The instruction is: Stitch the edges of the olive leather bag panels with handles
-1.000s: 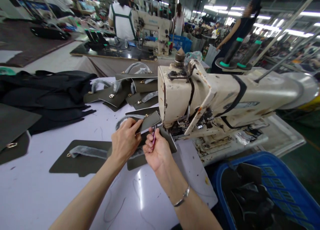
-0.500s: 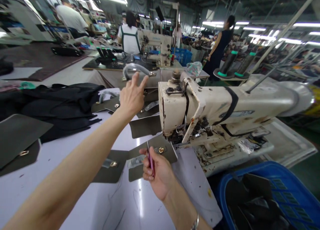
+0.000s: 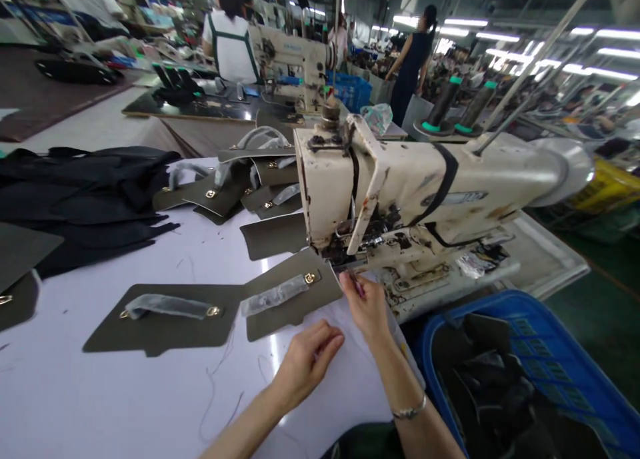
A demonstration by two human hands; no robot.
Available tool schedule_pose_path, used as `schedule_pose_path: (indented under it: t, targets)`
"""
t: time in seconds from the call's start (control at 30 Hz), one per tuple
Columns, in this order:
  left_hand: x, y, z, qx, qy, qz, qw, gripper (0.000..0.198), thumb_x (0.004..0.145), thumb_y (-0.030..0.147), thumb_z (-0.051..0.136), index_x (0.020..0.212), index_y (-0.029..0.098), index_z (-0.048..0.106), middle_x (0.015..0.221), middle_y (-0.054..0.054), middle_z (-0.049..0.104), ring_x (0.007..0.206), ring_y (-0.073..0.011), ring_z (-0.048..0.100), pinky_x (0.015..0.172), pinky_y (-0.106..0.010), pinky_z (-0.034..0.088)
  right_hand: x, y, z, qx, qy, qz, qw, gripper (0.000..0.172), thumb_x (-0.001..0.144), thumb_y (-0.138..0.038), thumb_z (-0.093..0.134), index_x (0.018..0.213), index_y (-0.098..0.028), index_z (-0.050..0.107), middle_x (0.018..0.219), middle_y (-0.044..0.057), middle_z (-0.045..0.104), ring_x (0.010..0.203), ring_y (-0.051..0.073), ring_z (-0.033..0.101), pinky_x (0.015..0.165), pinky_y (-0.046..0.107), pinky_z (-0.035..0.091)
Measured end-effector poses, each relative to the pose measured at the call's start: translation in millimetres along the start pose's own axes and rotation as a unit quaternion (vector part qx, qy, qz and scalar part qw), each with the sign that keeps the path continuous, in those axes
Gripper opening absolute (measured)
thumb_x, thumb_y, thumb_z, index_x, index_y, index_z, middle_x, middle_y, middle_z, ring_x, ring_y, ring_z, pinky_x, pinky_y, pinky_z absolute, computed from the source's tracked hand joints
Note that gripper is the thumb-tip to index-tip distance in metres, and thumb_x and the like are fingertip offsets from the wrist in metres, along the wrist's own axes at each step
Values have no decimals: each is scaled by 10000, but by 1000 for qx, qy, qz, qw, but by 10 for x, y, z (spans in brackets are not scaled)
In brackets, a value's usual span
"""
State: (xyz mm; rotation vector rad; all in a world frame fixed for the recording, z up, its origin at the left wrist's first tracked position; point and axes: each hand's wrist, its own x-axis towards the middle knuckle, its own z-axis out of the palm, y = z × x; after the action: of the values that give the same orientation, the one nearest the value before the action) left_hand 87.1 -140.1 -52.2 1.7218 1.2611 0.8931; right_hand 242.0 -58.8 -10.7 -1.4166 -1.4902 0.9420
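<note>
My right hand (image 3: 367,302) is closed on a small pink thread snipper (image 3: 357,284), right by the corner of a dark olive bag panel (image 3: 293,306) under the head of the cream sewing machine (image 3: 400,186). That panel carries a plastic-wrapped handle (image 3: 275,295) with a gold buckle. My left hand (image 3: 307,359) rests on the white table (image 3: 100,392) just below the panel, fingers loosely curled, holding nothing. A second olive panel with a wrapped handle (image 3: 165,307) lies to the left.
A pile of olive panels (image 3: 235,186) sits behind the machine's left side, with black fabric (image 3: 85,192) further left. A blue crate (image 3: 525,372) of dark pieces stands at lower right. Other people work at machines in the background.
My left hand came back from the far pile, where it had carried a panel, and now rests on the table. My right hand moved up to the machine's needle area.
</note>
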Motion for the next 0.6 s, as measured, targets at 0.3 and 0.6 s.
schedule_pose_path:
  t: [0.3, 0.6]
  targets:
    - [342, -307, 421, -245, 164, -108, 950, 618, 966, 740, 358, 762, 201, 583, 692, -63, 616, 622, -188, 562, 672, -337, 501, 43, -9, 38, 254, -97, 175, 946, 515, 746, -592, 800, 603, -175, 533, 548, -94, 264, 520, 63, 181, 501, 256, 139]
    - [349, -296, 220, -157, 155, -86, 972, 548, 997, 624, 336, 680, 239, 562, 737, -87, 653, 791, -244, 641, 847, -388, 528, 119, -164, 20, 338, -100, 194, 916, 377, 555, -413, 938, 745, -117, 801, 481, -72, 411, 493, 52, 287, 521, 239, 279]
